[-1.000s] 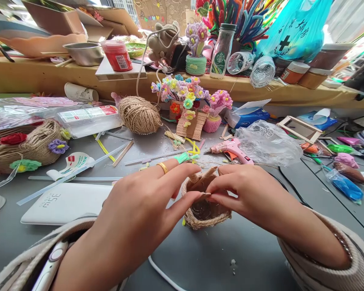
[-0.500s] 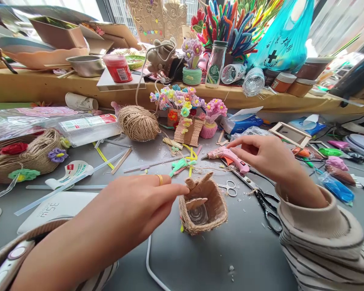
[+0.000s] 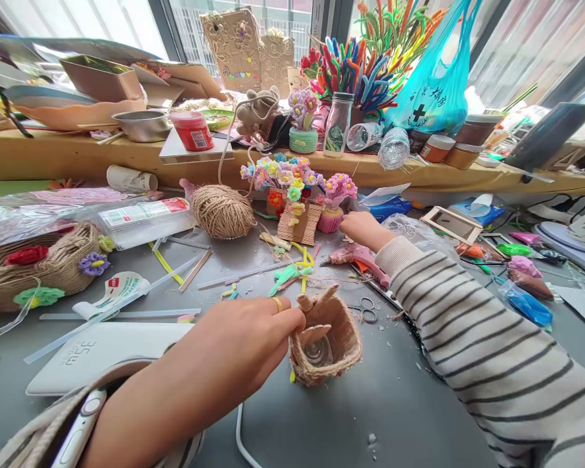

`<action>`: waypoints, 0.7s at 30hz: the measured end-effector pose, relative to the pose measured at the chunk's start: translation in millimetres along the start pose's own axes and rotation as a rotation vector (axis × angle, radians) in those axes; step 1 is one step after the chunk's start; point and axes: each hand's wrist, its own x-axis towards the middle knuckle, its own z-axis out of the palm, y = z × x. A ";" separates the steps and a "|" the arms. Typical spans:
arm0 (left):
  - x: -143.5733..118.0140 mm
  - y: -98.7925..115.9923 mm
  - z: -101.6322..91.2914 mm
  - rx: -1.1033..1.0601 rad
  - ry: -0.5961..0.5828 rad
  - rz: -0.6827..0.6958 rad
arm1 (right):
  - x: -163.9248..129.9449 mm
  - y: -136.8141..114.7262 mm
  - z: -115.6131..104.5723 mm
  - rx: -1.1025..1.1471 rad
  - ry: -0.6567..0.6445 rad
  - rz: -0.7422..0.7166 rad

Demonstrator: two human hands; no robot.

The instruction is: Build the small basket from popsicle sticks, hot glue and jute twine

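Touching the left fingertips [image 3: 298, 318] is a twine basket [image 3: 329, 373].

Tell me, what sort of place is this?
Probably a craft workspace: a pink glue gun lies on the cluttered table, a ball of twine sits farther back, and what look like colourful pipe cleaners stand bunched on the ledge behind.

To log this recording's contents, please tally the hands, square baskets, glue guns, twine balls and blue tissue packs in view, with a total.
Hands: 2, left hand and right hand
Square basket: 1
Glue gun: 1
Twine ball: 1
Blue tissue packs: 2
Total: 7
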 end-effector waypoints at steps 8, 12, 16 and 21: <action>-0.3 1.1 -1.5 0.055 0.057 -0.016 | 15.0 7.7 13.4 -0.112 -0.049 -0.198; -0.4 1.3 -1.7 0.066 0.075 -0.014 | 15.5 12.3 15.8 -0.148 -0.048 -0.253; 0.0 3.8 -3.0 0.080 0.082 -0.016 | 13.8 17.8 15.9 -0.163 -0.024 -0.270; -0.7 4.3 -1.1 0.056 0.202 -0.001 | 9.5 22.1 12.5 -0.143 0.032 -0.259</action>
